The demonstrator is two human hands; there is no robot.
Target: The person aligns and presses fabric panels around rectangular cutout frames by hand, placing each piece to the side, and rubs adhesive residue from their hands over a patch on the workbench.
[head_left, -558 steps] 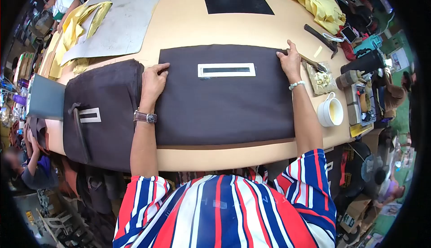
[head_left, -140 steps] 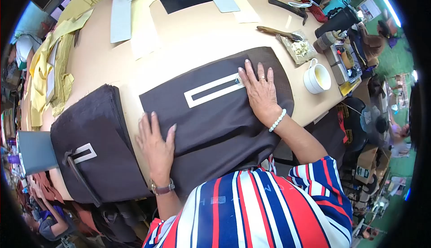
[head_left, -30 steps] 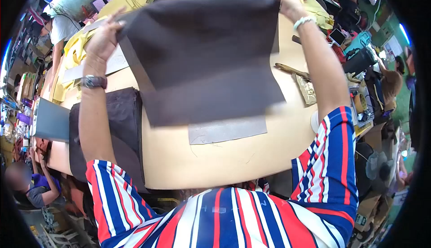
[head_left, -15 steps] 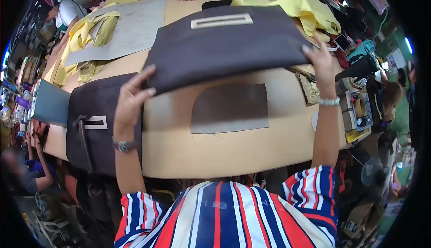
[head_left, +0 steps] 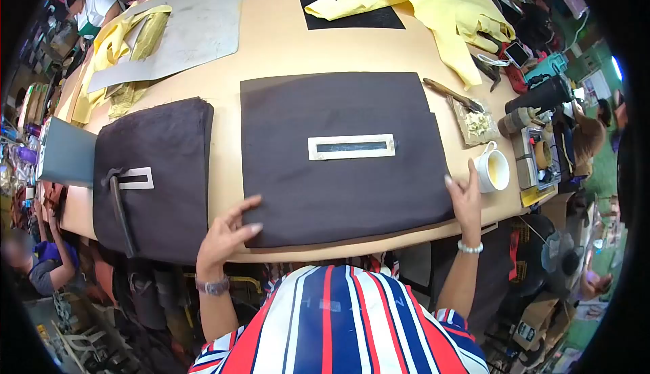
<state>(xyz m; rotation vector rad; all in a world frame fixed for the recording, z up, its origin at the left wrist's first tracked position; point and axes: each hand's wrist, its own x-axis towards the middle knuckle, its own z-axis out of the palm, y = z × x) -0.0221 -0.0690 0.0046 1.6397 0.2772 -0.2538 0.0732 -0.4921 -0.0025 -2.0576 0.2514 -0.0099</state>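
Cloth lies on a tan table, people nearby.

There are two pale rectangular frames, one white cup, one phone and the person's two bare hands.

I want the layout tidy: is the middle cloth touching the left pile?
Apart: the head view shows bare table between the cloth and the pile.

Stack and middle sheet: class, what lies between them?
Between stack and sheet, the head view shows bare table, with the left hand at the near end.
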